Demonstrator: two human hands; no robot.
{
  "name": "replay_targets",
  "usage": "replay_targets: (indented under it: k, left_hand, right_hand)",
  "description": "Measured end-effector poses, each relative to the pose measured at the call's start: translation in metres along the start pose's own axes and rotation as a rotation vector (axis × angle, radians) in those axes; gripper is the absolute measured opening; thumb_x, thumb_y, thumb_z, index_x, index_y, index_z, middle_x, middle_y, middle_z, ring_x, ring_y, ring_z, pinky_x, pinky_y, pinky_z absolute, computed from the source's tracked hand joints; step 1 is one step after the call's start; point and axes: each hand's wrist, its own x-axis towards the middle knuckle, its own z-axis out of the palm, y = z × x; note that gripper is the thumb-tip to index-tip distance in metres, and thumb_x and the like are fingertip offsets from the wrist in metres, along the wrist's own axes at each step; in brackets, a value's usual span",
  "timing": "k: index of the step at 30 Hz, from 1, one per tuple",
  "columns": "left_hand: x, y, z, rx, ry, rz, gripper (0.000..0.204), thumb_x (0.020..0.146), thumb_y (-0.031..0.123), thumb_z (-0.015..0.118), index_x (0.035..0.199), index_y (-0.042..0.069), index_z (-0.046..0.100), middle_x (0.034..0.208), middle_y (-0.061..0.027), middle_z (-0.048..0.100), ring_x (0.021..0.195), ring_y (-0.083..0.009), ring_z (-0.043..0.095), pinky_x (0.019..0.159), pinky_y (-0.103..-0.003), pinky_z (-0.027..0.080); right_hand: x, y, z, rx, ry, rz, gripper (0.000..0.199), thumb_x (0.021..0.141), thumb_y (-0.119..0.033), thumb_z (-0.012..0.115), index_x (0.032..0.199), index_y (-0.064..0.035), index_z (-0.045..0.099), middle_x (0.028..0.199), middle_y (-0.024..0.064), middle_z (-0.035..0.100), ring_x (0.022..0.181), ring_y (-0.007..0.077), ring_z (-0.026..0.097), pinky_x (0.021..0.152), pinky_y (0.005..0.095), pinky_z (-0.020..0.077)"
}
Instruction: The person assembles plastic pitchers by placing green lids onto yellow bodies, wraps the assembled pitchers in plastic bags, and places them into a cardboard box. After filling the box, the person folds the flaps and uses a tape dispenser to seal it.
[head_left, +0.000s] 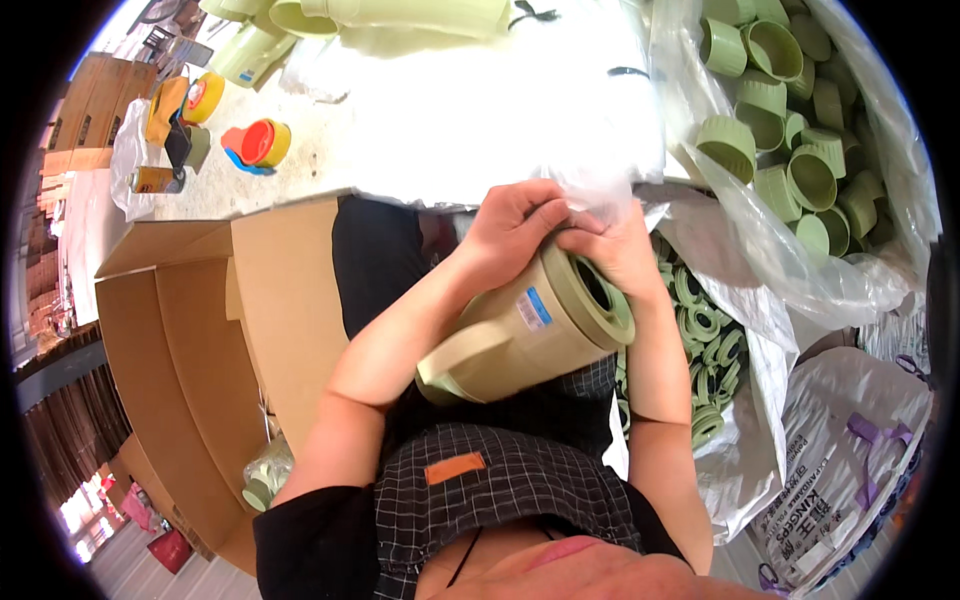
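Note:
A pale green jug (490,350) with a side handle and a blue-and-white label lies tilted across my lap, between my forearms. Its round open-looking top end (600,290) points to the right, below my hands. At the table's front edge, my left hand (518,228) is closed with its fingers bent on thin clear plastic film. Close beside it, my right hand (618,245) pinches the same film, a clear plastic bag (600,195). The fingertips of both hands meet near the jug's rim and partly hide each other.
White plastic bags (480,110) cover much of the table, with more green jugs (410,15) at the back. A tape roll (262,143) sits left. An open cardboard box (185,350) stands left; sacks of green cups (810,180) and green lid parts (705,330) are right.

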Motion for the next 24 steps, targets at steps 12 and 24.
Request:
replay_targets:
  k: [12,24]
  left_hand:
    - [-0.028,0.027,-0.037,0.210,0.050,-0.131,0.028,0.080,0.002,0.070,0.104,0.003,0.058,0.087,-0.0027,0.055,0.077,-0.0114,0.052,0.069,-0.028,0.046]
    - [-0.257,-0.015,-0.085,0.623,0.611,0.157,0.053,0.084,0.013,0.069,0.131,0.001,0.050,0.118,-0.0213,0.057,0.109,-0.0387,0.058,0.089,-0.042,0.050]
  right_hand:
    - [-0.095,0.086,0.003,-0.184,0.840,-0.408,0.015,0.097,-0.016,0.055,0.101,-0.0024,0.052,0.094,0.0081,0.054,0.081,0.0162,0.050,0.077,0.0290,0.0439]
    - [-0.141,0.056,0.118,-0.358,-0.836,-0.095,0.072,0.080,-0.003,0.073,0.142,0.0013,0.038,0.125,0.0203,0.061,0.113,0.0325,0.061,0.098,0.0386,0.0465]
